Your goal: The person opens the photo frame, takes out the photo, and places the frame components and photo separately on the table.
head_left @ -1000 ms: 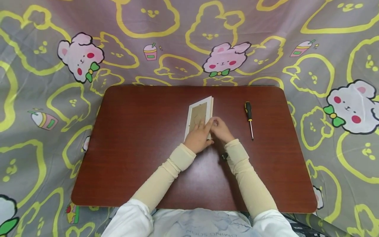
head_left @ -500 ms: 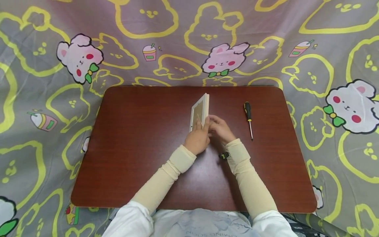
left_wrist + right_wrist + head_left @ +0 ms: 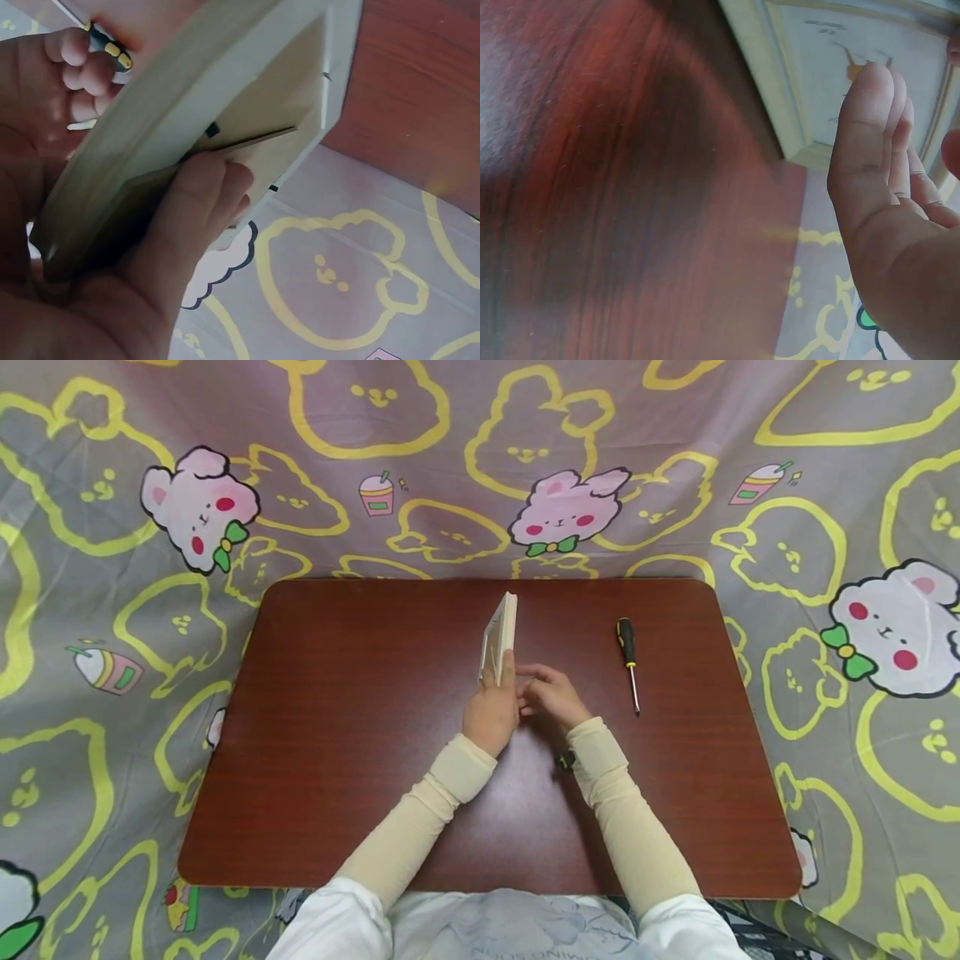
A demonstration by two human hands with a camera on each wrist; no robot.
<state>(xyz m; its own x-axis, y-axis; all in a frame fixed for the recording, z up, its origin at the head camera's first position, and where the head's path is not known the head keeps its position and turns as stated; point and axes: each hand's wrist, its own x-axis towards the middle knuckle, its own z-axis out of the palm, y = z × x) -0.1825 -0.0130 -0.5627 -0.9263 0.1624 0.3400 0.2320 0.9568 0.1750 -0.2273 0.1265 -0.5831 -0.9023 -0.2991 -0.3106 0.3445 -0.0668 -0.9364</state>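
A pale wooden picture frame stands nearly on edge over the table, its side edge turned up towards me. My left hand grips it by the near end. In the left wrist view, fingers lie against the brown back, by a slightly raised backing flap and small dark tabs. Just right of the frame is my right hand, fingers loosely bent. The right wrist view shows its fingers in front of the framed picture, which carries a small orange figure.
A black and yellow screwdriver lies on the right side of the reddish-brown table, tip towards me. A patterned cloth hangs behind the table and along both sides.
The frame has turned from lying tilted with its back up to standing nearly on edge, and has shifted slightly left. My right hand has come off its edge, fingers looser.
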